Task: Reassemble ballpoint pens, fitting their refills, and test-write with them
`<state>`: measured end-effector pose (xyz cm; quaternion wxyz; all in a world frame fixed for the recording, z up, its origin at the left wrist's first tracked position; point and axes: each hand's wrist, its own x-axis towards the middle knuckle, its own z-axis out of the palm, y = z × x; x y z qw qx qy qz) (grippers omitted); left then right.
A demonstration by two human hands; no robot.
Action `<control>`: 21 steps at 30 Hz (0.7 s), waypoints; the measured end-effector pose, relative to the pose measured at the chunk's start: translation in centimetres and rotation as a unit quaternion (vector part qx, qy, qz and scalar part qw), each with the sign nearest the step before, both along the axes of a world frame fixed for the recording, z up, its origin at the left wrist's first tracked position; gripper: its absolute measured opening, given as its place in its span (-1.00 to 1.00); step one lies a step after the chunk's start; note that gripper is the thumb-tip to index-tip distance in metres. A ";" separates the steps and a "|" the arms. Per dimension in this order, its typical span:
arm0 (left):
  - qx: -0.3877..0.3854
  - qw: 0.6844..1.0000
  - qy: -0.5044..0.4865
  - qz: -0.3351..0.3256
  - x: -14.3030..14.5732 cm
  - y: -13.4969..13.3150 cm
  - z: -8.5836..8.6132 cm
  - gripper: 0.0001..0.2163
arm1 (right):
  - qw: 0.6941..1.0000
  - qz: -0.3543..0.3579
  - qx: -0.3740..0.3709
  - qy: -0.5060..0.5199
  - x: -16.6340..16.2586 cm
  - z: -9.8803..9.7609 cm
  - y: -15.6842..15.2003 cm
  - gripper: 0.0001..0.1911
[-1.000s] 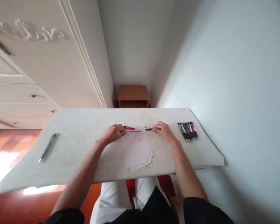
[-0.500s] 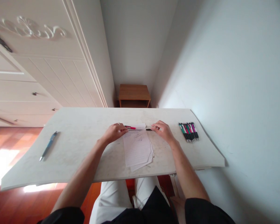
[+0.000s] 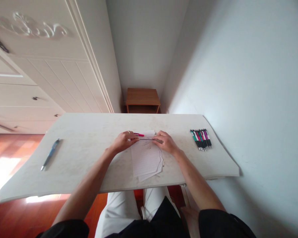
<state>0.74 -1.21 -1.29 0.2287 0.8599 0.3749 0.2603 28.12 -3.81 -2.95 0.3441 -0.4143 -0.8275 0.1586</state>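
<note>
Over the paper sheets, a thin dark pen refill spans level between my two hands. My left hand is closed, with thumb and fingertips pinching its left end. On the other end, my right hand is closed in a similar pinch. The fingers cover both tips of the refill. Just behind my left fingertips lies a pink-red pen part, partly hidden by the hand. Scribbled ink marks show on the top sheet under the refill.
A row of several colored pens lies at the right of the white table. One large blue pen lies at the left. A white cabinet stands to the left, a wall to the right, and a small wooden stand beyond the table.
My right hand has moved left, and its fingers now pinch the refill's right end. The black part seen by its fingertips is now hidden. My left hand has shifted slightly right.
</note>
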 end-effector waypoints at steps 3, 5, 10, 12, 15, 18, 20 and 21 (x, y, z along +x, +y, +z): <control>-0.007 1.000 0.000 -0.008 0.2 0.0 0.0 -0.81 | 1.000 -0.009 0.004 0.004 0.2 0.0 0.1 -0.88; -0.009 1.000 0.002 -0.013 0.3 0.0 -0.1 -0.80 | 1.000 -0.009 0.001 0.011 0.5 0.1 0.1 -0.88; -0.008 1.000 0.003 -0.019 0.4 0.0 -0.2 -0.80 | 0.999 0.003 -0.028 0.020 1.0 0.6 0.0 -0.88; -0.004 1.000 0.005 -0.019 0.3 0.0 -0.2 -0.80 | 0.999 0.004 -0.036 0.021 1.2 0.8 0.0 -0.89; 0.001 1.000 0.008 -0.014 0.2 0.1 -0.2 -0.80 | 0.999 -0.005 -0.048 0.025 1.8 1.0 0.0 -0.89; 0.000 1.000 0.011 -0.010 0.1 0.1 -0.1 -0.80 | 0.997 -0.041 -0.049 0.033 2.7 1.0 0.3 -0.89; -0.001 1.000 0.015 -0.008 0.2 0.1 -0.1 -0.79 | 0.996 -0.072 -0.050 0.032 3.3 0.9 0.5 -0.88; 0.001 1.000 0.018 -0.005 0.2 0.1 0.0 -0.79 | 0.994 -0.086 -0.053 0.030 3.6 0.9 0.6 -0.88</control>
